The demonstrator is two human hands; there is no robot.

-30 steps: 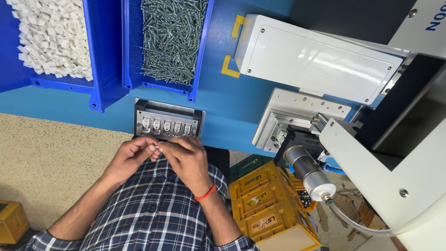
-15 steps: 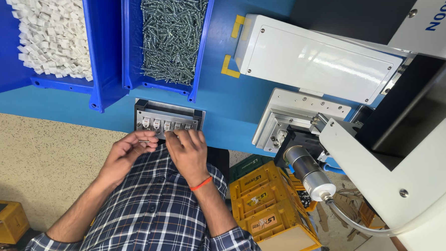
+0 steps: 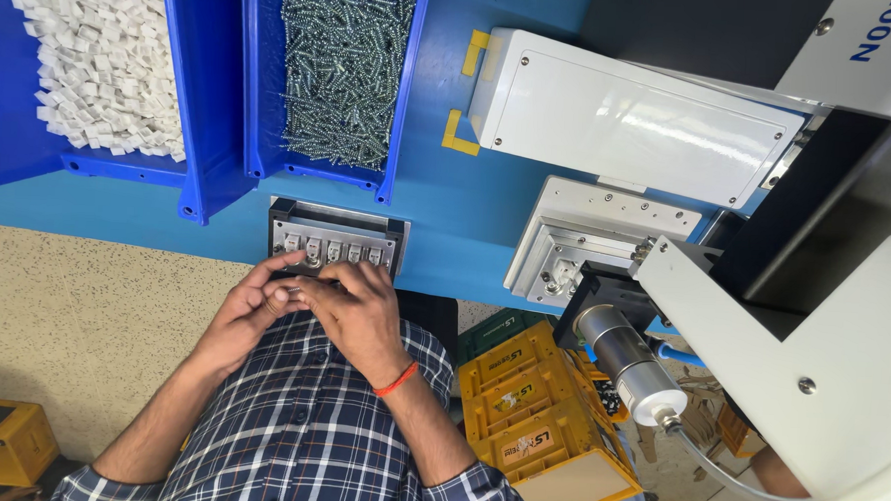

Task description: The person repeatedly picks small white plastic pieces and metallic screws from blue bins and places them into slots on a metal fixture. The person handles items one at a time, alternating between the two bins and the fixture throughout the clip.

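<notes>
Head view, looking straight down. Left hand (image 3: 245, 315) and right hand (image 3: 355, 310) brought together at the near edge of a blue desk (image 3: 447, 211), fingertips meeting just below a small grey fixture (image 3: 336, 238). Fixture set flat on the desk, a row of little white-and-metal parts seated in its slots; fingers touching or overlapping its near rim. Left grip narrow, thumb and forefinger pinched close, though too small to tell whether anything sits between them. Right grip curled, fingers bent down toward the fixture's front row; cannot tell if a part is held. Red band (image 3: 395, 380) round the right wrist, plaid sleeves below. Beyond the fixture, two blue bins: one with white blocks (image 3: 98, 60), one with screws (image 3: 343, 71), side by side and touching. To the right, a white box (image 3: 631, 123) with yellow tape at its corner, then a metal jig plate (image 3: 591, 242), and a white machine arm (image 3: 811, 367) with a silver cylinder (image 3: 631, 364). Yellow crates (image 3: 533, 415) under the desk edge, beside the right forearm.
</notes>
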